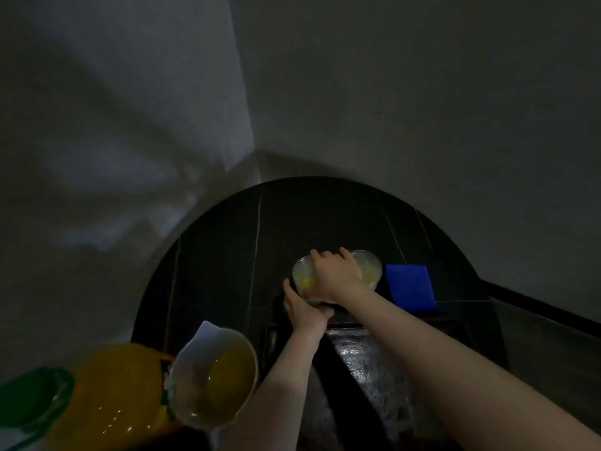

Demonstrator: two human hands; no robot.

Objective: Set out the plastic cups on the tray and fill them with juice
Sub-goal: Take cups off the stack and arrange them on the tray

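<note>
cups: we see two clear plastic cups, left cup (304,275) and right cup (370,270), upright, long axes vertical, mouths up, both holding yellow juice, side by side just past frame centre toward 1 o'clock.
right hand (336,275): lies across both rims, fingers spread, curled over the left cup.
left hand (302,309): fingers wrapped at the left cup's base from 7 o'clock.
tray (354,315): dark, under the cups, edges hard to tell.
jug (213,374): at 7 o'clock, spout pointing 11 o'clock, juice inside.
blue cloth (410,286): at 3 o'clock of the cups.
</note>
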